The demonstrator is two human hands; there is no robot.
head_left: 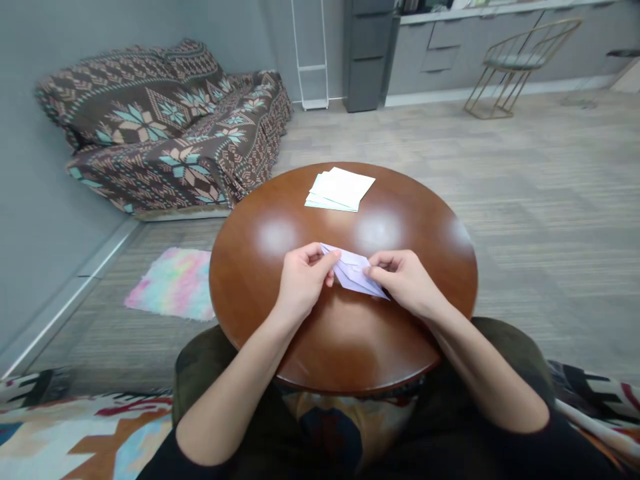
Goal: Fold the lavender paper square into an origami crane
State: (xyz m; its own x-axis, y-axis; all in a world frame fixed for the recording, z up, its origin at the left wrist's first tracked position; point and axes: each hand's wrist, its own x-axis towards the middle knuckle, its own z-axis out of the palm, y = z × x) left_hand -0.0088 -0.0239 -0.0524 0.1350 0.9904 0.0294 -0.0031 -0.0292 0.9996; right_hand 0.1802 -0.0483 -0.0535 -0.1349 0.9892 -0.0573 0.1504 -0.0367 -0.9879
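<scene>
A folded sheet of light purple paper (354, 272) is held between my two hands, a little above the round brown table (250, 293). My left hand (306, 270) pinches its left corner, the thumb lying on top. On the other side, my right hand (400, 275) grips the right part of the paper with thumb and fingers. Several layers and slanted creases show in the folded paper. The fingers underneath it are partly hidden.
Several loose white sheets (343, 189) lie overlapped near the table's far edge. A patterned sofa (165, 133) stands at the back left, with a pastel fluffy mat (173, 283) on the floor. Farther off are a gold-framed chair (515, 63) and grey cabinets (415, 60).
</scene>
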